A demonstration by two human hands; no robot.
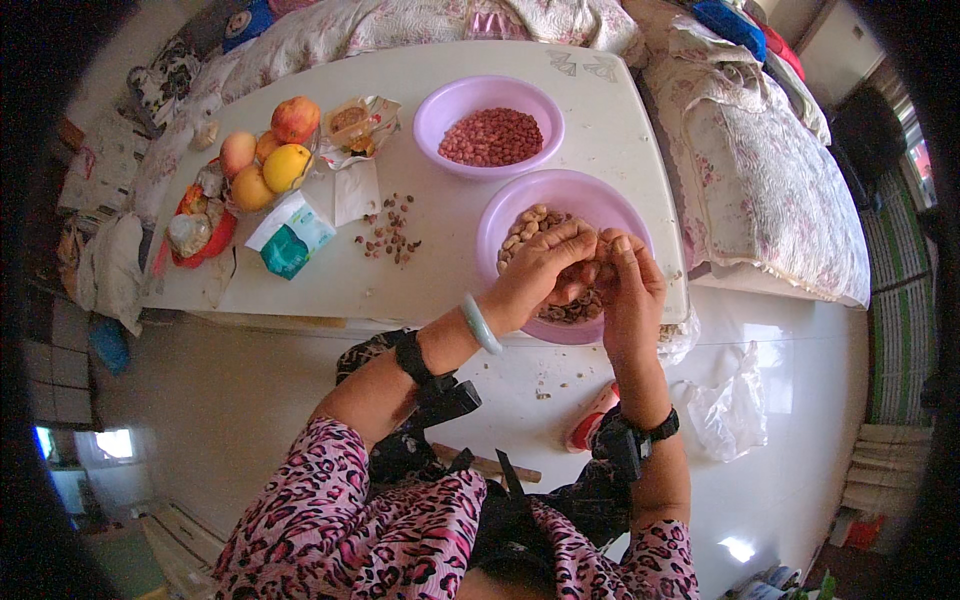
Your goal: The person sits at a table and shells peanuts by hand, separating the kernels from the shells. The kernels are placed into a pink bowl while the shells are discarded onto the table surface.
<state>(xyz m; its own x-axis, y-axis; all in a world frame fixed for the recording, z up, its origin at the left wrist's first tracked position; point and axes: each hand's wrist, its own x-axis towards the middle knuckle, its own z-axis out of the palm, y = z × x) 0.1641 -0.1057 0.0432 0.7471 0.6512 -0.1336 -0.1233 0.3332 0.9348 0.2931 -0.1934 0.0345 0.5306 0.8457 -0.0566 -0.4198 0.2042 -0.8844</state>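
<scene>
My left hand (551, 259) and my right hand (632, 281) meet over the nearer purple plastic bowl (491, 199). Their thumbs and fingertips pinch together on something small, which looks like a peanut and is mostly hidden by the fingers. Unshelled peanuts (525, 225) fill the left part of this bowl, and broken peanut shells (574, 309) lie on its near side. Just behind stands a second purple bowl (427, 124), holding many shelled red-skinned peanut kernels (491, 139). The left fingers are curled inward, and their inner side is partly in shadow.
On the white table (420, 285), small dark kernels (390, 232) lie scattered left of the bowls. Farther left are a glass bowl of fruit (255, 176), a tissue packet (291, 236) and a red bag (201, 225). A plastic bag (731, 412) lies on the floor.
</scene>
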